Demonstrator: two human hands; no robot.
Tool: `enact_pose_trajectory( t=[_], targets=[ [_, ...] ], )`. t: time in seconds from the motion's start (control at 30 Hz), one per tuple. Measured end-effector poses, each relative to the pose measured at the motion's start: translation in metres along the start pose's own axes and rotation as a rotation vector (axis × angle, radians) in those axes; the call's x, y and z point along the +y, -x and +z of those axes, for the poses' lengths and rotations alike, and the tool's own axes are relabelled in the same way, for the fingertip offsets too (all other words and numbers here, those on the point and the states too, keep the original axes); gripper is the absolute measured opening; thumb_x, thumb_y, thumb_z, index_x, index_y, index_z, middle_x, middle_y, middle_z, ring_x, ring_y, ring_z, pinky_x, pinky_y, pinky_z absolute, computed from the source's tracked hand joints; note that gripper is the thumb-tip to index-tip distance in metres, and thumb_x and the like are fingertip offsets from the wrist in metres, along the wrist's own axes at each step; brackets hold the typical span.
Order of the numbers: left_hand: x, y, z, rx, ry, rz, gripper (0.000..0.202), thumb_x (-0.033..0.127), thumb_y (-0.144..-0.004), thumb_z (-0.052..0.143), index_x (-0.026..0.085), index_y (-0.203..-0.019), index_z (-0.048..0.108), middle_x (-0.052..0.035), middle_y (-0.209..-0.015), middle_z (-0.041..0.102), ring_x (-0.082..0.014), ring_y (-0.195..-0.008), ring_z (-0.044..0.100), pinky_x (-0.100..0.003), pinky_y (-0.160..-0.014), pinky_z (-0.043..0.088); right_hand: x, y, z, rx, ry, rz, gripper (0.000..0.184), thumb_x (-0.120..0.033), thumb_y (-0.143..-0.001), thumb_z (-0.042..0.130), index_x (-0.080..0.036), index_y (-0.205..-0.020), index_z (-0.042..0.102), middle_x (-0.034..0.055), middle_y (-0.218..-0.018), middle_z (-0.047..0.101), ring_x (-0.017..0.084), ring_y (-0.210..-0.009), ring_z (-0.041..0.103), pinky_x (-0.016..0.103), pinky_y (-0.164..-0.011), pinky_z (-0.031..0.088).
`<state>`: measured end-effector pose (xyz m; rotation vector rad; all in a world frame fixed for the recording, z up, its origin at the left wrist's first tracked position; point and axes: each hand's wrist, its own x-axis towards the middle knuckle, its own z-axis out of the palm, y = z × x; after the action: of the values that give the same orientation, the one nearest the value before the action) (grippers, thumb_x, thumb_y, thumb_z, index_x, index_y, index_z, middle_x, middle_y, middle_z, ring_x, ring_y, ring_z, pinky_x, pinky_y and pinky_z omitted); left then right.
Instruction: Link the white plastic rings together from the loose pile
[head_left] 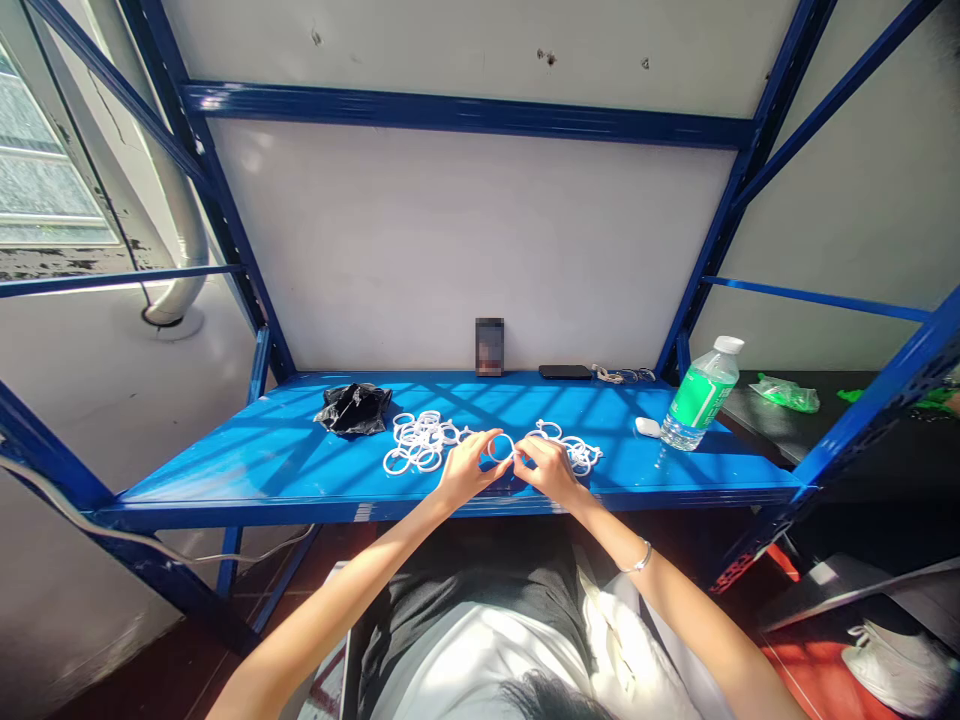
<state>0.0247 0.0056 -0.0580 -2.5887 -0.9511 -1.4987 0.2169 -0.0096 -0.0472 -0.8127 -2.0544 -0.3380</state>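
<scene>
A thin white ring [501, 461] is held upright above the front part of the blue table [262, 460]. My left hand [466, 472] closes its thumb and fingers around the ring's left side. From the other side, my right hand [550, 470] pinches the ring's right edge. Beyond my left hand lies a loose pile of white rings [421, 436]. A second, smaller heap of white rings [581, 453] sits behind my right hand, which partly hides it. Whether the rings are plastic or elastic, I cannot tell.
A crumpled black plastic bag [355, 409] lies left of the rings. To the right are a water bottle [699, 398] and a small white case [647, 427]. A black phone [565, 372], a coiled cable [619, 375] and a blurred box [490, 347] are at the back. Blue frame posts [240, 210] flank the table.
</scene>
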Motion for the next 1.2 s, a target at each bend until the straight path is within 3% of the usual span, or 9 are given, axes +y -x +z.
enact_pose_trajectory(
  t=[0.2,0.4,0.53,0.63,0.8,0.93,1.07,1.2],
  targets=[
    [-0.002,-0.002,-0.001,-0.037,0.034,0.012,0.047,0.040,-0.093,0.051,0.021,-0.134,0.043,-0.0029,-0.086,0.062,-0.0120,-0.069,0.057,-0.022,-0.060,0.049,0.001,0.001,0.002,-0.006,0.033,0.025,0.016,-0.018,-0.091,0.048,-0.019,-0.084,0.063,0.0030,-0.073,0.066,0.015,-0.064,0.061,0.025,-0.060,0.046],
    [0.000,-0.005,-0.003,-0.037,0.013,-0.050,0.039,0.041,-0.090,0.056,0.021,-0.122,0.051,-0.0048,-0.092,0.062,-0.0158,-0.078,0.059,-0.025,-0.063,0.050,-0.001,-0.001,0.000,-0.035,0.059,0.085,0.017,-0.024,-0.093,0.049,-0.020,-0.094,0.066,0.0053,-0.087,0.071,0.020,-0.081,0.066,0.032,-0.075,0.051],
    [-0.010,-0.010,-0.012,-0.032,-0.145,-0.102,0.036,0.039,-0.089,0.056,0.020,-0.120,0.053,-0.0071,-0.100,0.063,-0.0206,-0.087,0.059,-0.032,-0.072,0.051,0.006,0.001,0.006,0.002,0.205,0.281,0.024,-0.022,-0.092,0.047,-0.019,-0.108,0.065,0.0094,-0.106,0.070,0.026,-0.102,0.061,0.041,-0.089,0.048],
    [-0.026,-0.014,-0.025,-0.041,-0.239,-0.208,0.036,0.039,-0.087,0.059,0.018,-0.117,0.055,-0.0097,-0.107,0.060,-0.0241,-0.094,0.058,-0.033,-0.074,0.050,0.014,0.007,0.013,-0.063,0.350,0.393,0.033,-0.022,-0.091,0.046,-0.013,-0.119,0.059,0.0161,-0.122,0.063,0.033,-0.115,0.054,0.048,-0.093,0.044],
    [-0.056,-0.013,-0.047,-0.071,-0.354,-0.366,0.031,0.043,-0.084,0.062,0.019,-0.104,0.062,-0.0101,-0.105,0.058,-0.0288,-0.102,0.053,-0.037,-0.079,0.046,0.020,0.015,0.019,-0.211,0.410,0.413,0.035,-0.025,-0.092,0.045,-0.011,-0.121,0.056,0.0182,-0.122,0.063,0.033,-0.116,0.054,0.051,-0.102,0.035],
    [-0.071,-0.009,-0.056,-0.157,-0.417,-0.419,0.037,0.048,-0.085,0.058,0.017,-0.104,0.064,-0.0111,-0.107,0.058,-0.0298,-0.102,0.052,-0.039,-0.080,0.044,0.018,0.013,0.016,-0.264,0.390,0.440,0.027,-0.023,-0.090,0.048,-0.014,-0.115,0.058,0.0153,-0.122,0.063,0.032,-0.115,0.055,0.049,-0.100,0.038],
    [-0.074,-0.007,-0.059,-0.206,-0.443,-0.467,0.041,0.051,-0.086,0.056,0.018,-0.108,0.064,-0.0115,-0.109,0.058,-0.0304,-0.104,0.053,-0.040,-0.084,0.043,0.014,0.009,0.012,-0.254,0.341,0.415,0.017,-0.019,-0.090,0.048,-0.019,-0.101,0.060,0.0120,-0.116,0.065,0.029,-0.111,0.057,0.045,-0.095,0.042],
    [-0.073,-0.009,-0.060,-0.179,-0.433,-0.448,0.043,0.049,-0.086,0.057,0.018,-0.115,0.059,-0.0120,-0.114,0.057,-0.0315,-0.108,0.052,-0.042,-0.087,0.043,0.011,0.004,0.009,-0.174,0.239,0.368,0.018,-0.021,-0.090,0.050,-0.020,-0.106,0.059,0.0105,-0.114,0.064,0.027,-0.109,0.057,0.044,-0.095,0.044]
  ],
)
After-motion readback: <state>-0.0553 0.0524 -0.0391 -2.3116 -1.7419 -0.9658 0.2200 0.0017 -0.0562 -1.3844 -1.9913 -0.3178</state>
